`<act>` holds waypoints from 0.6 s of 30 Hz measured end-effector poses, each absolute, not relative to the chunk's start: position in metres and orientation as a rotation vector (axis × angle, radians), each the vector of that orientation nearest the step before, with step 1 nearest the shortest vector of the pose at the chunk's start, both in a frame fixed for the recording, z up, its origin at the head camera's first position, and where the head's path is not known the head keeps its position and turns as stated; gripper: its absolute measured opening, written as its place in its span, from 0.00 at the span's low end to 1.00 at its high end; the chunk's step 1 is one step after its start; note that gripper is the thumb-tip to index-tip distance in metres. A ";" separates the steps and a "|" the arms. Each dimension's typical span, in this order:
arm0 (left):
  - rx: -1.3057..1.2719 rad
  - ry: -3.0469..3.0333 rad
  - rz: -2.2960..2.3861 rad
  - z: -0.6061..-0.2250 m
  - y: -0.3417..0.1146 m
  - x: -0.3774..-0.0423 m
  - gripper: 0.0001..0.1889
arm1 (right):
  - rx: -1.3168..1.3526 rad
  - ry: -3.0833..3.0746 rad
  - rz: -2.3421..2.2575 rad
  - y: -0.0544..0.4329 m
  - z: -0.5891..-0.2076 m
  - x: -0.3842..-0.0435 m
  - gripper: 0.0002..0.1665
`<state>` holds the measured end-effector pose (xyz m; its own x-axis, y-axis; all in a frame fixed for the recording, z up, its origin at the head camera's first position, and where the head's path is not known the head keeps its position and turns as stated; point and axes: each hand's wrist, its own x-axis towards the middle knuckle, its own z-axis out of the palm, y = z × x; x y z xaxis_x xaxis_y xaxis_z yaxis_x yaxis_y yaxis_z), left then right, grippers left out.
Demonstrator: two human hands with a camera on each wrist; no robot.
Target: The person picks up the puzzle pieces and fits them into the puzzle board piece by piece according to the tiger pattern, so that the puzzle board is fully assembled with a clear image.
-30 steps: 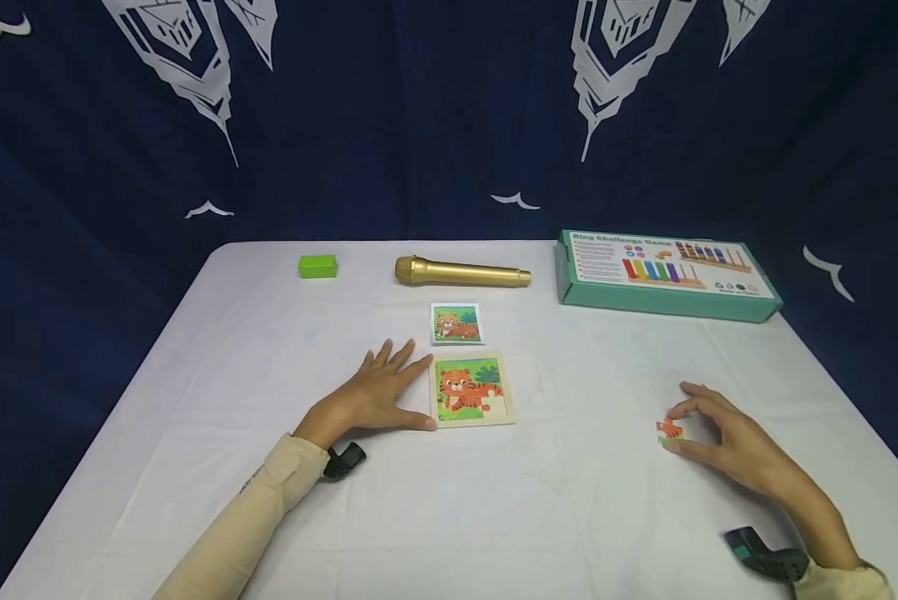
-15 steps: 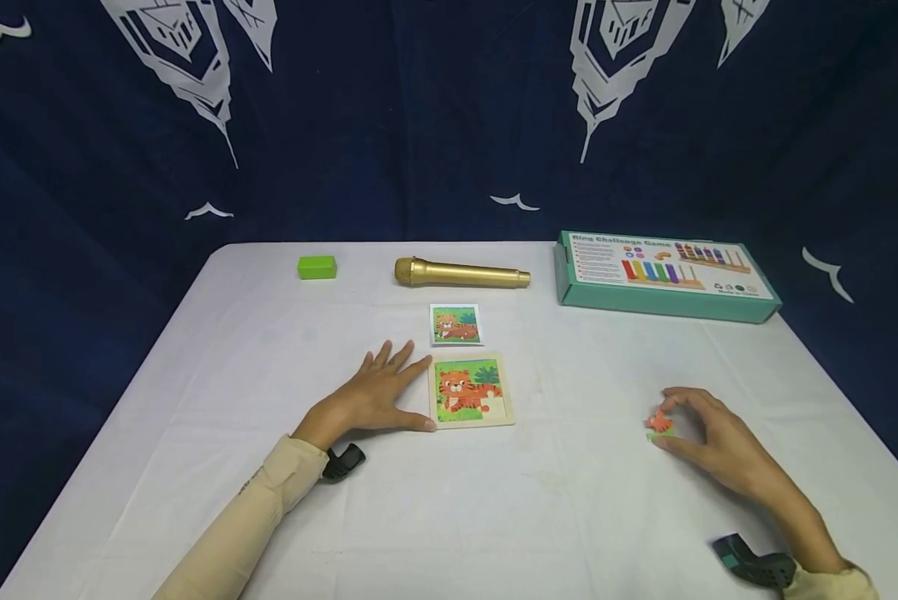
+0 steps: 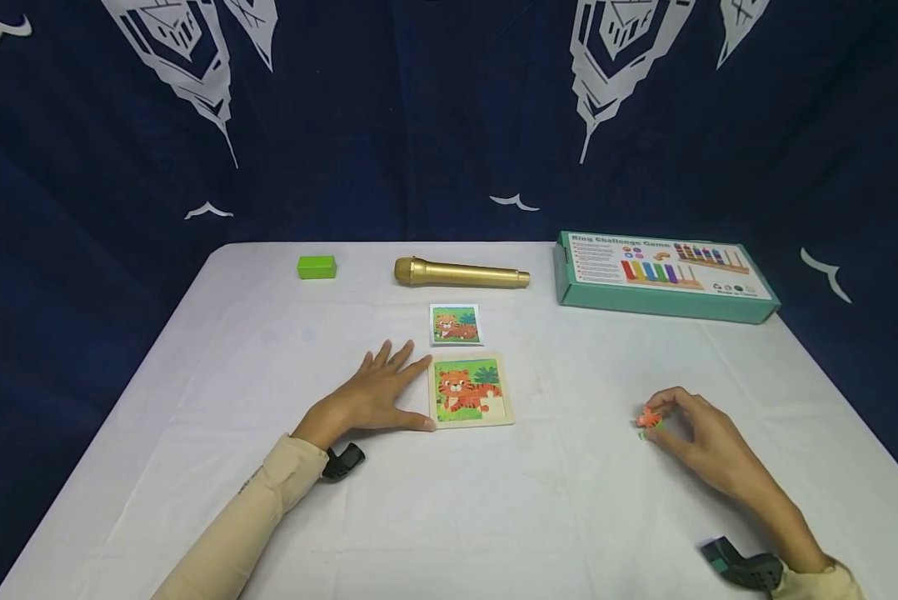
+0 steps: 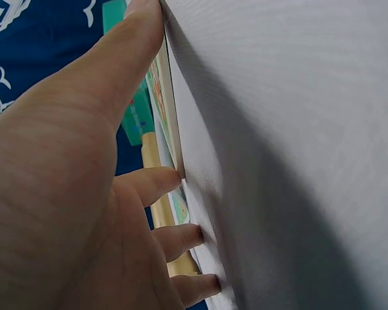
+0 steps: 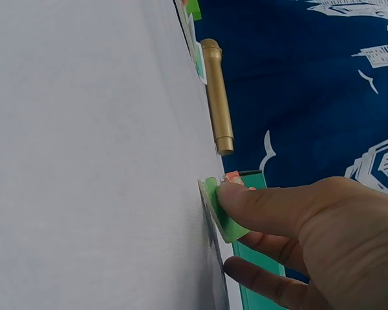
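A square wooden tiger puzzle (image 3: 467, 387) lies at the middle of the table, with a bare gap in its lower right corner. My left hand (image 3: 370, 400) rests on the cloth with fingers spread, thumb and index fingertip right at the puzzle's left edge. Out to the right, my right hand (image 3: 707, 442) pinches a puzzle piece (image 3: 650, 418) printed orange and green between thumb and fingers. In the right wrist view the puzzle piece (image 5: 223, 210) is tilted on edge, close to the table. A small card with the same tiger picture (image 3: 456, 324) lies just behind the puzzle.
Along the back of the white-covered table (image 3: 569, 517) are a green block (image 3: 317, 267), a gold microphone (image 3: 461, 272) and a teal Ring Challenge Game box (image 3: 666, 277). A dark blue patterned curtain (image 3: 419, 117) hangs behind the table.
My right hand has moved a little left toward the puzzle with the puzzle piece, which has tilted in the fingers. My left hand and the puzzle have stayed put.
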<state>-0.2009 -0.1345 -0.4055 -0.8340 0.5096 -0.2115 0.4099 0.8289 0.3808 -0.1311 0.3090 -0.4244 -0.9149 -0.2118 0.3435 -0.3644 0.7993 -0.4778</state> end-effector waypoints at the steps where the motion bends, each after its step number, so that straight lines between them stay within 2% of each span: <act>1: 0.698 2.705 0.463 -0.406 -0.135 -0.201 0.55 | 0.442 -2.712 0.818 0.309 -0.424 -0.131 0.22; 10: 0.694 2.701 0.464 -0.405 -0.134 -0.201 0.55 | 0.433 -2.704 1.072 0.310 -0.422 -0.131 0.12; 18: 0.693 2.705 0.456 -0.405 -0.135 -0.201 0.55 | 0.400 -2.744 1.203 0.310 -0.418 -0.133 0.09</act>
